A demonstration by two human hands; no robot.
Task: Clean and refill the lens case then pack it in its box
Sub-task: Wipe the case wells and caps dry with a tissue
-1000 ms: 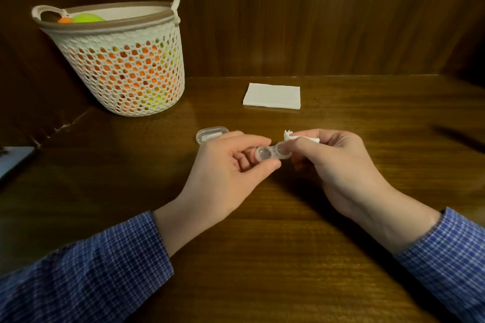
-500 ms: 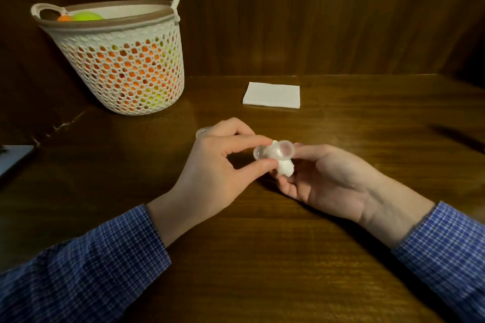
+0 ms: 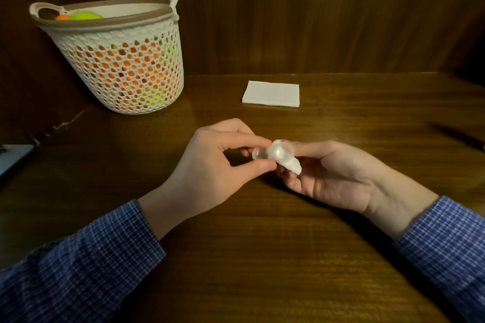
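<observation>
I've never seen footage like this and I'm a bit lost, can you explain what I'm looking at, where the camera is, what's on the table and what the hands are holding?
There is no machine here: a person in a blue checked shirt works with bare hands. The single picture comes from a wide-angle camera worn on the head, looking forward and down.

The left hand pinches one end of a small clear lens case between thumb and fingers. The right hand holds a wad of white tissue against the case's other well, apparently wiping it.

On the wooden table stand a white perforated basket holding orange and green things, and a folded white napkin further back. A flat grey object shows at the left edge; I cannot tell what it is.
</observation>
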